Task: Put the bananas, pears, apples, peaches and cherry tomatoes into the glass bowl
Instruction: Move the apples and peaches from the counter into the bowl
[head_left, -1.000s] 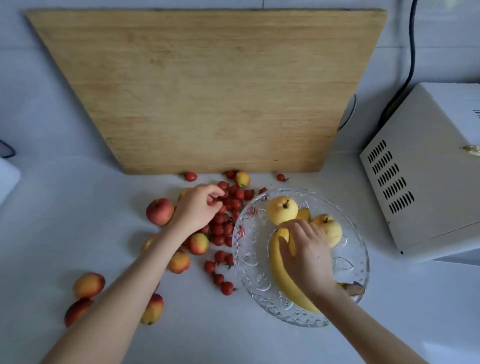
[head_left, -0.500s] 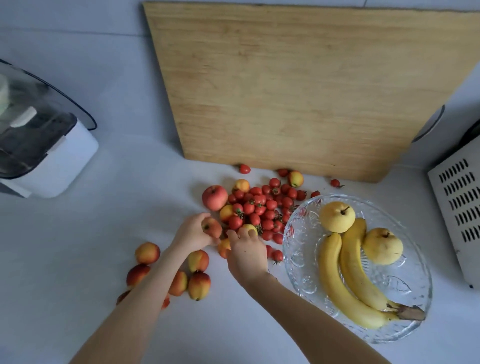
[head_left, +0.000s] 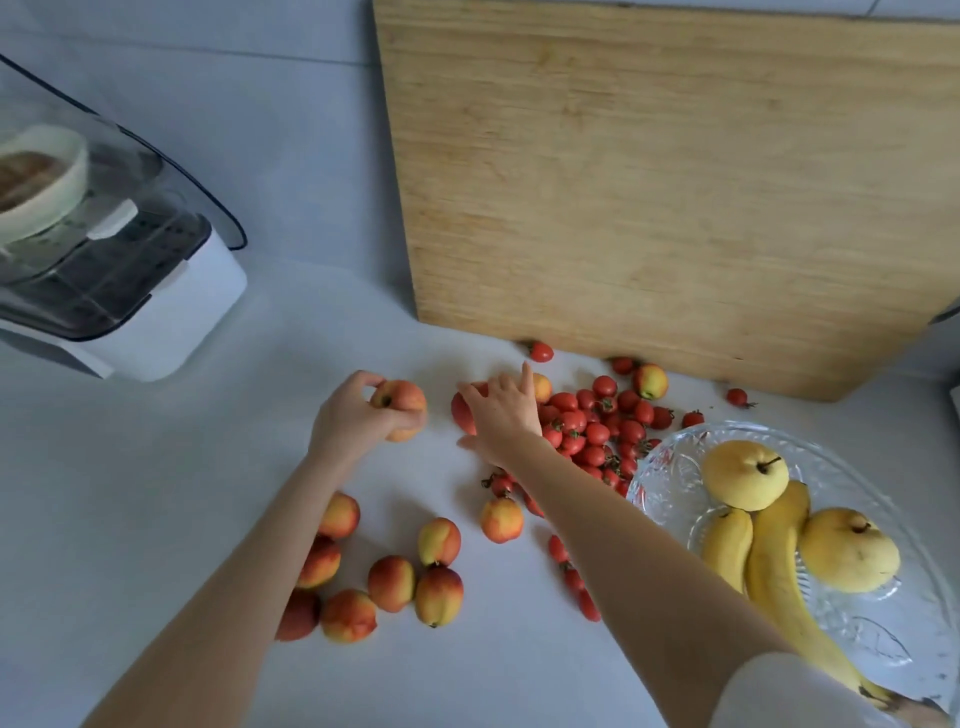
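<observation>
The left hand (head_left: 358, 418) grips a peach (head_left: 398, 409), fingers curled round it, above the desk (head_left: 156, 493). The right hand (head_left: 503, 415) lies with fingers spread wide over a red apple (head_left: 461, 413), beside the heap of cherry tomatoes (head_left: 597, 423); whether it touches the apple cannot be told. More peaches (head_left: 389, 582) lie loose near the left forearm. The glass bowl (head_left: 670, 457) stands at the right and holds two bananas (head_left: 774, 566) and two pears (head_left: 745, 475). A wooden board (head_left: 675, 182) leans behind, a white appliance (head_left: 171, 322) stands far left
</observation>
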